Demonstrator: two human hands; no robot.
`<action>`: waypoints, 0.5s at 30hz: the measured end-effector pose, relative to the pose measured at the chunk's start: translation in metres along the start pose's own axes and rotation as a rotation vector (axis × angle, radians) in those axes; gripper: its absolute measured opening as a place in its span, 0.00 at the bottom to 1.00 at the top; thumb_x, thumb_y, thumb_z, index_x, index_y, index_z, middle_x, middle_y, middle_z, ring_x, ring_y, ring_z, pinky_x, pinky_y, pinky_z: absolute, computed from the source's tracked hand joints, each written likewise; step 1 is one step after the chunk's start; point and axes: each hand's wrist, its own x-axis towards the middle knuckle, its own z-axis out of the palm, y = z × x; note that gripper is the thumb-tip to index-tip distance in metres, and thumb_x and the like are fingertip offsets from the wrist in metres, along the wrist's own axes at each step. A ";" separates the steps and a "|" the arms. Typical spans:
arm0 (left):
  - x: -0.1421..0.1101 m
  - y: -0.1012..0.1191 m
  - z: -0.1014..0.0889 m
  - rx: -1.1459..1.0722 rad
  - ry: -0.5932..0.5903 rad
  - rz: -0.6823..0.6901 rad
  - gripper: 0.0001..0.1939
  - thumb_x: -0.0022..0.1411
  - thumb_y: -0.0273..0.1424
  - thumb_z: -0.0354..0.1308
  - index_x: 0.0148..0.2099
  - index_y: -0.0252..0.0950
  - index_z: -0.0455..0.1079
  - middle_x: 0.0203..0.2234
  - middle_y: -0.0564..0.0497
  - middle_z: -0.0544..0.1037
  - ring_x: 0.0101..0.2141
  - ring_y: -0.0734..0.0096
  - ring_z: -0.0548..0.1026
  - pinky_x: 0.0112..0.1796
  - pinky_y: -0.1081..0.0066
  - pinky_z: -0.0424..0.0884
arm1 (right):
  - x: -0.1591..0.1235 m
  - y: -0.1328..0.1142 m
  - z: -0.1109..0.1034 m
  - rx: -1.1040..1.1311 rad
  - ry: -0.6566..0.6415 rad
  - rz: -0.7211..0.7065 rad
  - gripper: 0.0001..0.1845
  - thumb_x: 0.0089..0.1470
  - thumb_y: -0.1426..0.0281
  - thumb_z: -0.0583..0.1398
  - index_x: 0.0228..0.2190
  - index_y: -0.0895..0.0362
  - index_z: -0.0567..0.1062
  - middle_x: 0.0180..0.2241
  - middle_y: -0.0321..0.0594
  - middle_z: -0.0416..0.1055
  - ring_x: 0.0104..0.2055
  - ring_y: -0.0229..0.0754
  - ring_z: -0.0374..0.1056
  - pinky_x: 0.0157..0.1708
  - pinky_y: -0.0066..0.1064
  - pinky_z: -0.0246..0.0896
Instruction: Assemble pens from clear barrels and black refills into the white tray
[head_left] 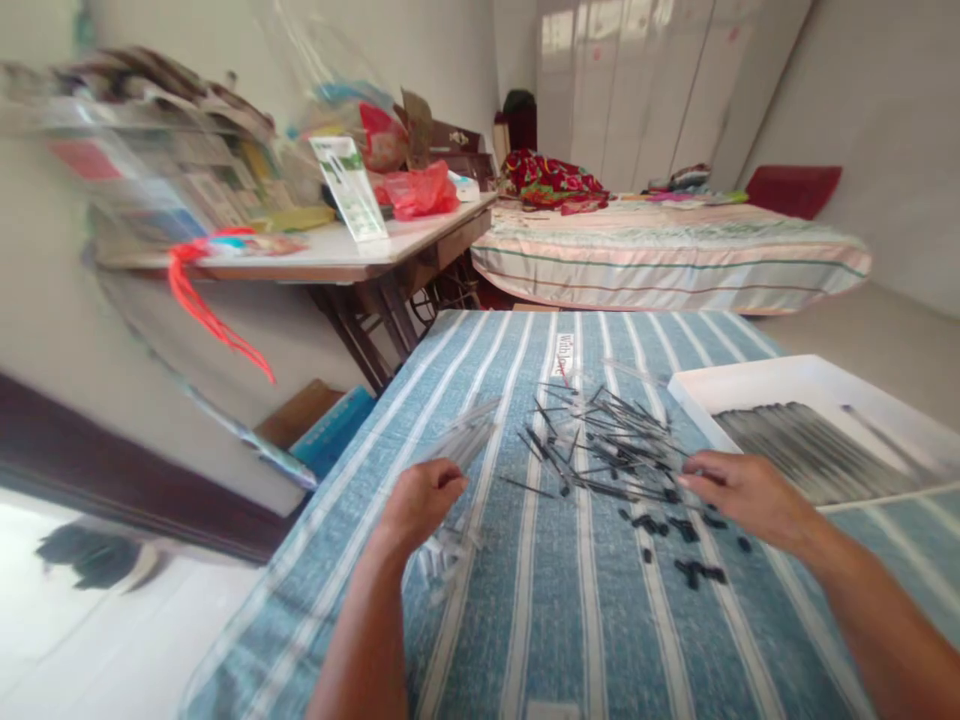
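Observation:
My left hand (424, 503) is closed, its fingers curled at the near end of a bundle of clear plastic tubes (469, 432) that look like pen barrels. What it grips is hidden. Below it lie small clear pieces (444, 555), blurred. My right hand (739, 492) has thumb and fingers pinched together at the right edge of a loose pile of thin black sticks (622, 440), like pen refills. Anything between those fingertips is too small to make out. Just in front of the right hand, small black caps or plugs (690, 572) are scattered on the cloth.
A white tray (757, 372) at the right holds a row of dark-cored clear pens (810, 450). Everything rests on a blue striped tablecloth (540, 620). A cluttered white desk (330, 255) stands at the left, a bed (667, 250) behind, and a blue box (330, 435) below the desk.

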 end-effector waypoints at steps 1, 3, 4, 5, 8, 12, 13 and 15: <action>0.000 -0.001 0.001 0.034 -0.013 -0.002 0.10 0.50 0.33 0.50 0.26 0.35 0.71 0.18 0.54 0.71 0.23 0.71 0.68 0.26 0.75 0.59 | 0.002 -0.013 0.011 0.036 -0.033 -0.030 0.16 0.53 0.59 0.53 0.26 0.56 0.73 0.19 0.34 0.68 0.22 0.37 0.63 0.24 0.26 0.55; 0.000 -0.003 0.004 0.092 -0.046 -0.001 0.09 0.50 0.33 0.51 0.25 0.35 0.70 0.17 0.55 0.70 0.23 0.72 0.67 0.25 0.75 0.58 | 0.006 -0.036 0.029 0.089 -0.058 -0.082 0.14 0.53 0.61 0.53 0.25 0.56 0.73 0.19 0.33 0.68 0.23 0.37 0.63 0.24 0.26 0.54; 0.000 -0.004 0.005 0.119 -0.064 0.002 0.08 0.49 0.32 0.51 0.25 0.36 0.69 0.17 0.55 0.69 0.23 0.72 0.67 0.25 0.75 0.58 | 0.008 -0.044 0.037 0.111 -0.065 -0.102 0.14 0.53 0.62 0.53 0.25 0.56 0.73 0.19 0.33 0.68 0.23 0.37 0.63 0.24 0.26 0.54; 0.000 -0.005 0.007 0.142 -0.080 0.007 0.08 0.49 0.32 0.51 0.25 0.36 0.69 0.17 0.55 0.69 0.23 0.72 0.67 0.25 0.75 0.58 | 0.010 -0.051 0.043 0.126 -0.066 -0.121 0.14 0.53 0.62 0.53 0.24 0.55 0.72 0.19 0.33 0.67 0.22 0.37 0.63 0.24 0.26 0.54; 0.001 -0.006 0.011 0.193 -0.097 0.021 0.07 0.48 0.31 0.51 0.26 0.36 0.69 0.18 0.55 0.69 0.23 0.72 0.67 0.25 0.75 0.57 | 0.012 -0.057 0.061 0.156 -0.035 -0.160 0.13 0.54 0.63 0.53 0.24 0.55 0.72 0.18 0.33 0.67 0.22 0.37 0.63 0.24 0.26 0.54; 0.000 -0.006 0.014 0.260 -0.113 0.031 0.06 0.49 0.30 0.51 0.27 0.36 0.69 0.19 0.54 0.70 0.23 0.72 0.68 0.25 0.74 0.57 | 0.007 -0.052 0.075 0.152 0.033 -0.171 0.14 0.55 0.63 0.52 0.26 0.55 0.73 0.18 0.34 0.67 0.21 0.36 0.63 0.24 0.26 0.54; 0.000 -0.006 0.014 0.275 -0.121 0.031 0.06 0.49 0.30 0.51 0.27 0.36 0.69 0.19 0.54 0.71 0.24 0.71 0.69 0.25 0.74 0.57 | 0.005 -0.050 0.078 0.142 0.046 -0.176 0.14 0.56 0.63 0.52 0.25 0.55 0.73 0.18 0.33 0.66 0.21 0.36 0.63 0.24 0.26 0.54; 0.000 -0.005 0.015 0.300 -0.108 0.013 0.07 0.50 0.29 0.51 0.28 0.37 0.70 0.21 0.53 0.72 0.25 0.71 0.70 0.26 0.74 0.59 | 0.004 -0.047 0.081 0.117 0.073 -0.193 0.15 0.56 0.63 0.52 0.25 0.55 0.73 0.17 0.33 0.65 0.20 0.36 0.63 0.24 0.26 0.54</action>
